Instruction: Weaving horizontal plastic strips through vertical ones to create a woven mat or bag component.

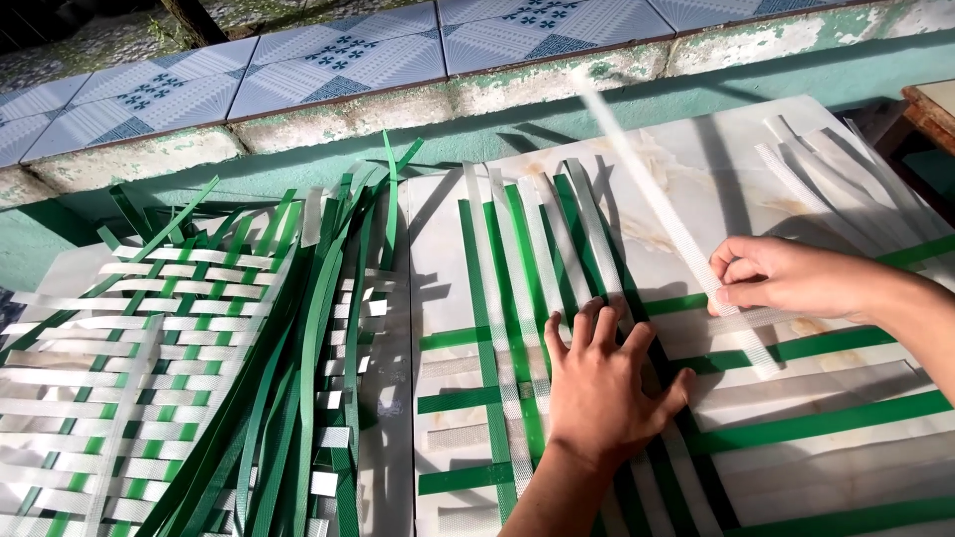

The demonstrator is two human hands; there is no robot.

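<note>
— Pressing down flat, that's your left hand [602,383]: fingers spread, palm on the crossing green and white straps of the half-woven mat [517,398], gripping nothing.

— And my right?

— Your right hand [786,278] is pinched shut on a white strap [657,199]. Thumb and fingertips grasp it just above the weave; from there the strap runs up and away toward the wall, blurred, and its lower end pokes out below your fingers across a green band.

— Where does the mat lie?

— On a pale marbled slab [696,169]. Upright strips, green and white side by side, run under your left palm; horizontal green bands [826,423] and white ones cross them toward your right.

— What's further out?

— Just beside the slab on your left, a loose bundle of green straps [328,328] lies over a finished woven panel [149,368] of the same two colours. At the slab's far right corner rest spare white strips [826,149]. Beyond everything, a green-painted ledge [557,89] topped with blue-patterned tiles [338,65].
</note>
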